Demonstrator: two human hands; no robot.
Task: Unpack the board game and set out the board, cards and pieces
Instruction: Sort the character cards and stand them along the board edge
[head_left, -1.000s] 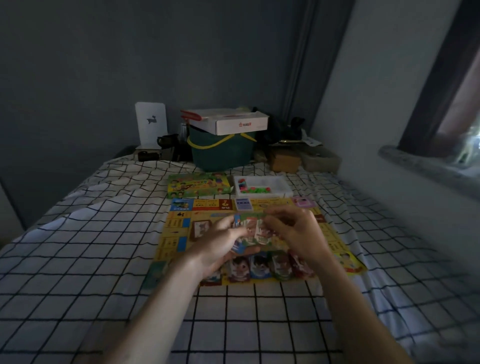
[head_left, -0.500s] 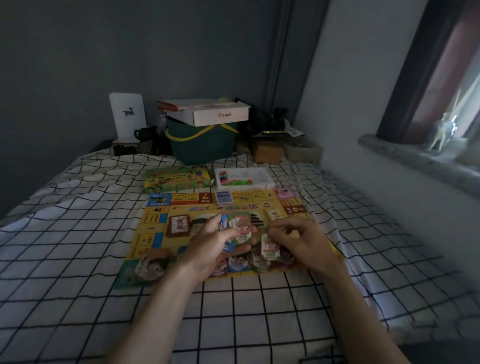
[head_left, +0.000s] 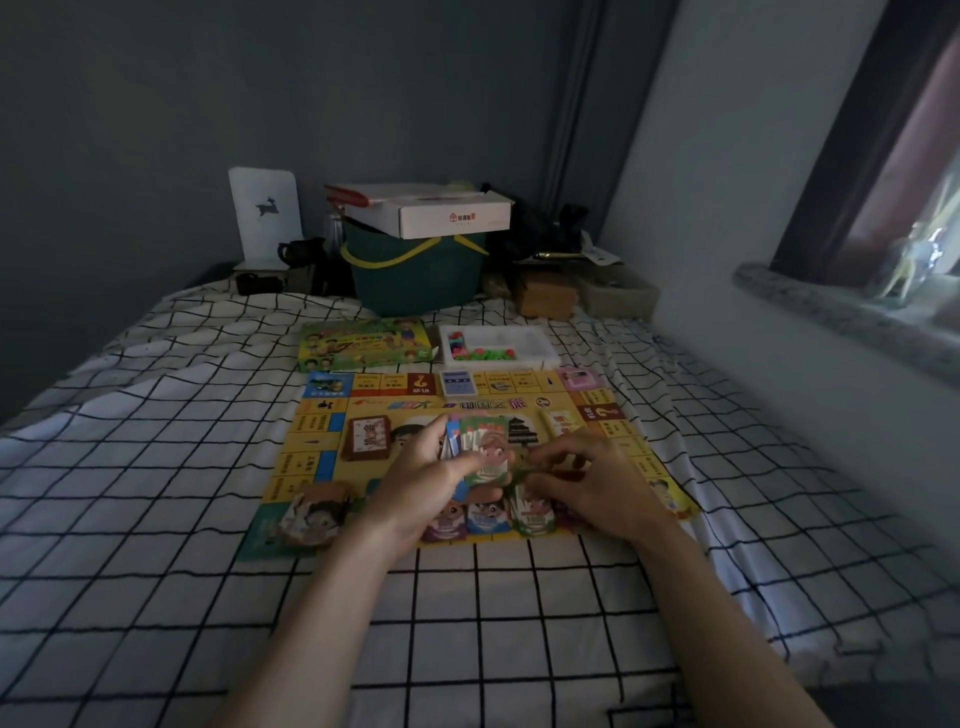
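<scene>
Cards (head_left: 485, 449) sit fanned in the left hand (head_left: 434, 480) at the centre of the frame, its fingers curled round the stack above the yellow game board (head_left: 306, 449), which lies flat on the checked bedsheet (head_left: 156, 467). Just right of it, the right hand (head_left: 597, 483) has its fingertips drawn together as if pinching a single card, though dim light and blur leave me unable to tell what, if anything, it holds. Along the board's lower edge a row of card piles (head_left: 488, 519) is laid out, with a brown deck (head_left: 368, 439) toward centre left and a blue deck (head_left: 458, 383) on the upper border. Above the board sit the green game box (head_left: 363, 345) and a white tray (head_left: 535, 345) of coloured pieces, not yet set out. The risk, I judge, is sorting: in such poor light a card could land on the wrong pile, or the loose fan could slip and scatter over the neat row; the soft sheet could also shift the board if a hand leans on it
</scene>
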